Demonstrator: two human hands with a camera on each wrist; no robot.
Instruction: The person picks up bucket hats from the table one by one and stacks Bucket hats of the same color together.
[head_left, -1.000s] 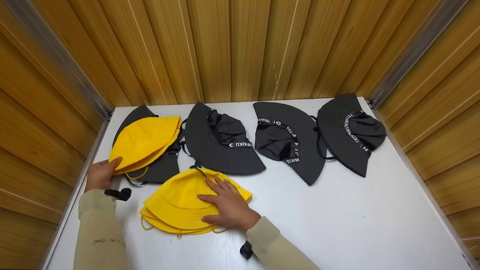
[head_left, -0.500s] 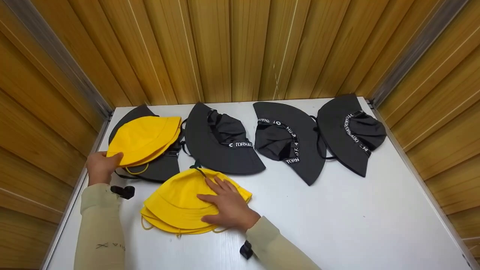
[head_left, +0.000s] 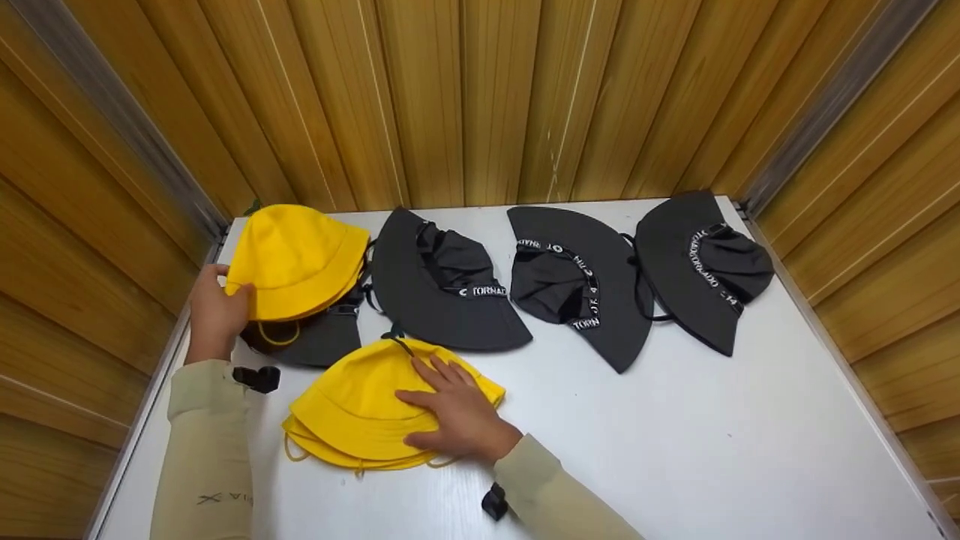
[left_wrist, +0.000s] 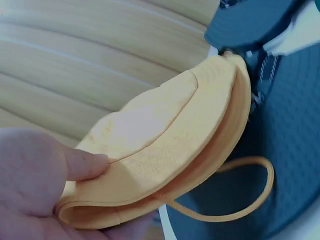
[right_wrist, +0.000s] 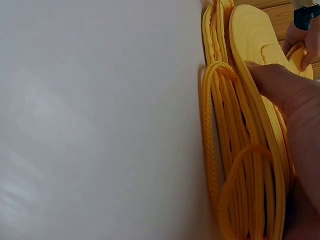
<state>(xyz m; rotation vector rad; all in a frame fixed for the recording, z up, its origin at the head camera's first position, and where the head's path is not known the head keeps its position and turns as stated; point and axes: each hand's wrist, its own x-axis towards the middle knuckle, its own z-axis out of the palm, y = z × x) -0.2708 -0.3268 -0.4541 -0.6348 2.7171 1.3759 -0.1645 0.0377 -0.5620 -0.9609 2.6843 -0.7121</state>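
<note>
My left hand (head_left: 216, 311) pinches the brim edge of a folded yellow bucket hat (head_left: 296, 251), thumb on top and fingers beneath. In the left wrist view, the thumb presses this hat (left_wrist: 165, 145) and its cord loop hangs down. A dark grey bucket hat (head_left: 330, 349) lies behind and under it, mostly covered. My right hand (head_left: 459, 411) rests with spread fingers on a flattened pile of yellow bucket hats (head_left: 349, 412) near the front. Several brim layers and cord loops (right_wrist: 212, 140) of that pile show in the right wrist view.
Three more dark grey bucket hats lie along the back of the white table (head_left: 712, 435): one left of centre (head_left: 397, 300), one right of centre (head_left: 626, 315), one far right (head_left: 667, 240). Wood-look panels (head_left: 495, 97) enclose the back and sides.
My left hand has moved up and slightly right with the yellow hat, which now stands higher over the left grey hat and shows more crown. The right hand stays on the pile.
</note>
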